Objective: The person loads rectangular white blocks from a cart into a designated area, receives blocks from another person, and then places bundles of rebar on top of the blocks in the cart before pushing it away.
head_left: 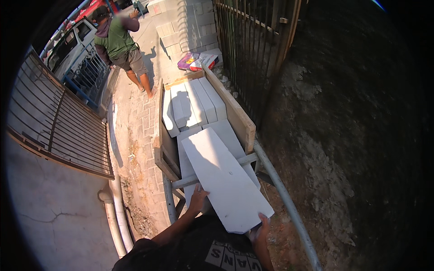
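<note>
A long white lightweight concrete block (224, 174) lies slanted in front of me, its far end over other blocks and its near corner close to my body. My left hand (198, 198) grips its left edge, with the thumb on top. At the near right corner my right hand (262, 226) is closed round the edge, the fingers mostly hidden underneath. Below and beyond it, more white blocks (195, 103) stand side by side in a wooden-sided cart (233, 104). The cart's metal crossbar (247, 159) passes under the held block.
The cart's pipe handle (287, 205) runs along my right. A barred metal gate (246, 49) and a rough dark wall stand beyond it. To the left are a window grille (58, 117) and pipes (118, 217). Ahead, a person (118, 43) stands on the paving near stacked blocks (183, 25) and bags (197, 61).
</note>
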The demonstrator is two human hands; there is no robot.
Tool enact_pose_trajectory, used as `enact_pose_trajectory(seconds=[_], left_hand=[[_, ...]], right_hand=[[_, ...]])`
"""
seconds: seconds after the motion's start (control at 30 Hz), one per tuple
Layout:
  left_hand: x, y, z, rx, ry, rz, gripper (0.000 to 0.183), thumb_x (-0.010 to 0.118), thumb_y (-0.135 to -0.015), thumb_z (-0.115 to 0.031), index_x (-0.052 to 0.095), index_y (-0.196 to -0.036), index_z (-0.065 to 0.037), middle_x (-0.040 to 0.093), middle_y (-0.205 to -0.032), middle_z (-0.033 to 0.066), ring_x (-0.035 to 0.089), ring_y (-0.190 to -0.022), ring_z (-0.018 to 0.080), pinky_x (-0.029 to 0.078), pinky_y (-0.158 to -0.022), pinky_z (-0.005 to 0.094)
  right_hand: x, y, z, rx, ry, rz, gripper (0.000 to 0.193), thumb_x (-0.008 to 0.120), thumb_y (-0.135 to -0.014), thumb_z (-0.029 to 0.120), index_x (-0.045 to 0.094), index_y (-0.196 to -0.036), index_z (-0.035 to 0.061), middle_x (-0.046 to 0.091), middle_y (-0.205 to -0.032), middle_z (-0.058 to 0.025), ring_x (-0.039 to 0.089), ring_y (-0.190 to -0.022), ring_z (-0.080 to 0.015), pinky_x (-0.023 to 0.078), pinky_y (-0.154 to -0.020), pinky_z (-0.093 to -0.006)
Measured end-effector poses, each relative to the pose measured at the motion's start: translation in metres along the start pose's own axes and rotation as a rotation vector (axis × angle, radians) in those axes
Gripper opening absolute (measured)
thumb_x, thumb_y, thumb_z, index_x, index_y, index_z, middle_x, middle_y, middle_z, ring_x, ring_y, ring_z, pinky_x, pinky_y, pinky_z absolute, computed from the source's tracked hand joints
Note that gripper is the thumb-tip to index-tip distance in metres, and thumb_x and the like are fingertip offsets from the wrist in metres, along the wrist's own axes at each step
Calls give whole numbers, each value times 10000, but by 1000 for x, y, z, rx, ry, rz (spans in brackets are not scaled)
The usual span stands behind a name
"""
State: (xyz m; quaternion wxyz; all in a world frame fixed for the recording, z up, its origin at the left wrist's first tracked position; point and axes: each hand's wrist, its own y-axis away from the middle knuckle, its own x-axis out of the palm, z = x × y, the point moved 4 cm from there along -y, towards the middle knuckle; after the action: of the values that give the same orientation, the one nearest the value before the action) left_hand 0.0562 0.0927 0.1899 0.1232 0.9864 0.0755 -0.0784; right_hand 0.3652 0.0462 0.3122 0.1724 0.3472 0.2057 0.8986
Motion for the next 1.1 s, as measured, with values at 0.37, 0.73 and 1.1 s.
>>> enact_pose_trajectory(seconds=[0.37, 0.73, 1.1], left_hand=[[-12, -63, -69, 17, -149, -180, 748, 639, -929, -534, 655, -1165, 175, 601, -1256, 403, 490, -1340, 480, 333, -1163, 495], [23, -141, -48, 79, -489, 18, 816, 436, -1005, -638, 726, -848, 108, 653, -1129, 378, 501, -1303, 516, 348, -1107, 565], [67, -116, -33, -129, -212, 40, 1034, 485, -968, -661, 170, -1533, 146, 286, -1572, 359, 341, -1442, 491, 278, -1192, 525]], right_hand=[[37, 10, -34, 225, 153, -33, 745, 674, -889, 342, 360, -1510, 76, 504, -1430, -145, 503, -1326, -340, 448, -1045, -543], [65, -51, 2, 50, 357, -141, 746, 657, -909, 418, 386, -1510, 70, 471, -1487, -148, 490, -1341, -357, 427, -1044, -563], [84, -26, 30, -1099, 1237, -189, 722, 629, -946, 459, 380, -1448, 4, 523, -1360, -219, 551, -1234, -361, 367, -1101, -558]])
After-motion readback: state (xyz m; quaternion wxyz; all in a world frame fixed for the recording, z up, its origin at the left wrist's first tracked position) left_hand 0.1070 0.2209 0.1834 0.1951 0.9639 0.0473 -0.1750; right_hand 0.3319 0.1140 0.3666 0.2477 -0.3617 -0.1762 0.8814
